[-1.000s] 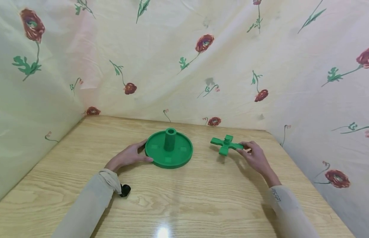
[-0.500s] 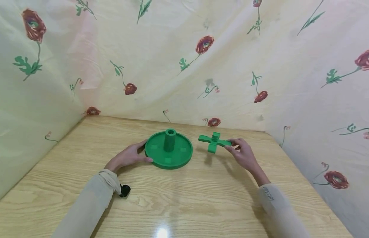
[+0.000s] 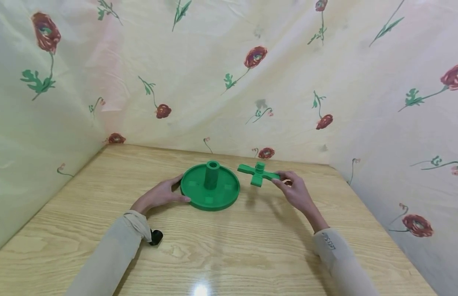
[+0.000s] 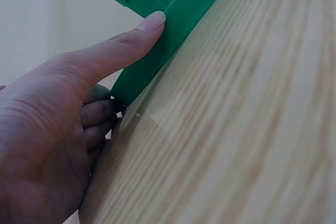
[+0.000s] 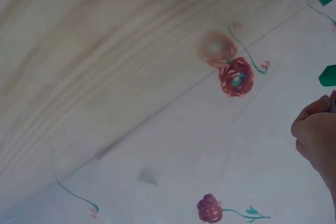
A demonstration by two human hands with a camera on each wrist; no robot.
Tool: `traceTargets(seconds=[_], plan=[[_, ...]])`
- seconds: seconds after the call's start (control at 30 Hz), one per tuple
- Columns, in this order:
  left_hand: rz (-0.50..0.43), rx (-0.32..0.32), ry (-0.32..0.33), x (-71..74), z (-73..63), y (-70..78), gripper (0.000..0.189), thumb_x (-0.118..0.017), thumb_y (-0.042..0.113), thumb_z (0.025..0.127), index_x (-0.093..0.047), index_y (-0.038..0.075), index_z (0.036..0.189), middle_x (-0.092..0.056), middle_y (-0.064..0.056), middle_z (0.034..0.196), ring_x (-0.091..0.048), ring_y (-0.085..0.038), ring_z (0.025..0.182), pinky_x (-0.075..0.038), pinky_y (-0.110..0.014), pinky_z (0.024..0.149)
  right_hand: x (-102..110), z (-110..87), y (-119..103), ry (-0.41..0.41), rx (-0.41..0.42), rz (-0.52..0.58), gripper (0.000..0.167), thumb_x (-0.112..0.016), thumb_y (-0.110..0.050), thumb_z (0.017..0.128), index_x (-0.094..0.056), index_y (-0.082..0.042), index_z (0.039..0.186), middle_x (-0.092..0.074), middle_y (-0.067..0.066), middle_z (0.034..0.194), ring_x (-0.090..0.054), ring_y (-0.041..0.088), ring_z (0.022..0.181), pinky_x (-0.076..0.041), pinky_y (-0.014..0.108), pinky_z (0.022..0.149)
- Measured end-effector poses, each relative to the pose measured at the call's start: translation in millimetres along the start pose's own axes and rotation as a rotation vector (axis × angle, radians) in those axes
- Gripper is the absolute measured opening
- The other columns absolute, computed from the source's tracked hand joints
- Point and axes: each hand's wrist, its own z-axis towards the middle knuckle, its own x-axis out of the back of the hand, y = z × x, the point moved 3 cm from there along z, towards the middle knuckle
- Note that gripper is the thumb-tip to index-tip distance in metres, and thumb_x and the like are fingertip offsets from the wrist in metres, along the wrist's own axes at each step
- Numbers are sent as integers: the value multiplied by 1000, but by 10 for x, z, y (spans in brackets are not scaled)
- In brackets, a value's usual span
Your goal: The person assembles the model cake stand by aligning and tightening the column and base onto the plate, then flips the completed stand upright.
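Observation:
In the head view a round green base (image 3: 193, 192) with a raised rim lies flat on the table. A hollow green post (image 3: 211, 177) stands upright at its middle. My left hand (image 3: 162, 194) holds the base's left side; in the left wrist view the thumb (image 4: 152, 22) lies on the rim and the fingers curl behind it. To the right, my right hand (image 3: 293, 191) pinches one arm of a green cross-shaped piece (image 3: 258, 179) with a short stub on top. The cross hangs above the table, its shadow below. Only bits of it show in the right wrist view.
The table (image 3: 229, 255) has a wood-grain top. A flowered cloth (image 3: 199, 82) hangs along its back and sides. Near the left cuff a small black object (image 3: 156, 237) shows against the sleeve.
My right hand has carried the cross-shaped piece leftward and slightly up, closer to the round base. My left hand and the base have stayed in place.

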Motion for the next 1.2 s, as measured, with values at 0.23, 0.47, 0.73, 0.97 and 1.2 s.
traceTargets(seconds=[0.23, 0.47, 0.73, 0.97, 1.2], plan=[[4, 4, 0, 1, 1, 6, 107, -83, 40, 89, -18, 2, 165, -22, -23, 167, -17, -41, 154, -22, -60, 120, -81, 37, -90, -5, 4, 54, 28, -66, -11, 103, -68, 9, 123, -62, 18, 106, -58, 24, 100, -49, 22, 87], [9, -2, 2, 1, -3, 11, 106, -83, 40, 89, -18, 2, 165, -22, -22, 167, -18, -40, 154, -23, -59, 120, -156, 70, -171, -19, 4, 92, 28, -65, -10, 104, -67, 9, 124, -61, 18, 107, -60, 25, 102, -50, 19, 85], [-5, -12, 3, 0, -2, 16, 105, -83, 37, 89, -19, 3, 165, -23, -21, 167, -18, -39, 154, -23, -59, 120, -238, 124, -332, -83, -32, 187, 34, -62, -19, 107, -67, 7, 128, -65, 20, 113, -60, 25, 99, -51, 26, 81], [-4, -10, 2, -8, 8, 10, 106, -84, 39, 89, -19, 4, 165, -23, -21, 167, -18, -38, 154, -23, -58, 120, -288, 188, -452, -134, -76, 302, 40, -55, -24, 110, -63, 9, 132, -65, 12, 113, -58, 20, 105, -49, 28, 92], [-12, -14, 4, 2, 16, -8, 106, -84, 38, 88, -19, 3, 165, -23, -21, 167, -17, -39, 154, -22, -58, 120, -406, 261, -559, -137, -121, 545, 43, -50, -17, 112, -55, 19, 134, -68, 2, 106, -62, 18, 108, -51, 28, 98]])
